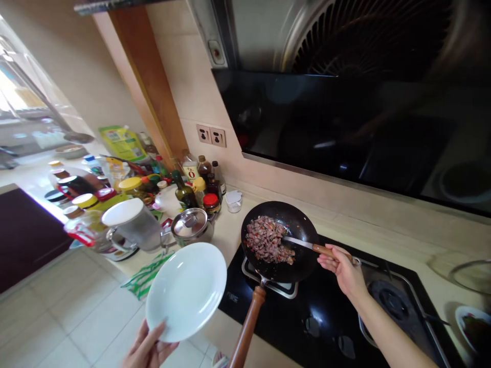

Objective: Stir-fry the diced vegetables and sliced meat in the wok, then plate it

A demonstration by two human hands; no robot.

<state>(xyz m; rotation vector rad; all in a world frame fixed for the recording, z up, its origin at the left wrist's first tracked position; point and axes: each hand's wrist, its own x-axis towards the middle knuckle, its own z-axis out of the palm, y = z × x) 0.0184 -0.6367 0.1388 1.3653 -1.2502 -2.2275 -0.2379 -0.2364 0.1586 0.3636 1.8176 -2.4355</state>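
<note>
My left hand grips a white plate by its near rim, thumb on top. The plate is tilted, bare, and held in the air left of the stove. A spatula with a wooden handle is in my right hand, and its metal end reaches into the wok. Chopped meat with small red and green bits lies in the wok, mostly toward its left side. The spatula's blade is partly hidden by the food. The wok rests on the left burner, its wooden handle pointing toward me.
A black glass stove has a second burner at right. Left of the wok stand a lidded steel pot, a metal pitcher and several bottles and jars. A bowl and a glass lid are at far right. A range hood hangs above.
</note>
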